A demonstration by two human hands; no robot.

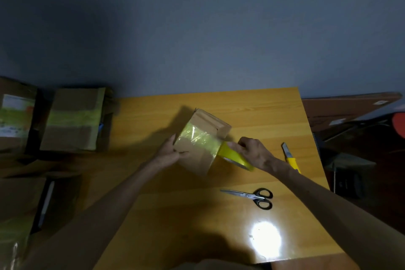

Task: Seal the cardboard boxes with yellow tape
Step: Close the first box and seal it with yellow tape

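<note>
In the head view, the small brown cardboard box (203, 149) stands on the orange wooden tabletop (219, 237). It is a little nearer the far edge than the near one and turned cornerwise to us. Our left grip (169, 151) steadies it, with fairly straight fingers laid against the box's left side and the thumb across the near face. Our right grip (254, 152) is clenched round the roll of yellow tape (235, 158), held just off the box's right side. A glossy yellow strip (198, 139) runs unbroken from the roll across the top of the box.

We judge the step in hand to be laying this band over the seam. The tape is on but not yet cut. The next move calls for carrying the roll down the right side, rubbing the strip flat and then severing it.

Two cutters lie ready. The black-handled steel scissors (252, 197) rest between the box and the near edge. The yellow utility knife (290, 158) lies near the right edge, close behind the right wrist. A wide sweep of the roll toward that edge could nudge the knife off.

The bare wood toward the near edge gives us room for turning the box. Off the left edge stand larger cardboard boxes already banded in yellow (72, 120), well apart from our work.
</note>
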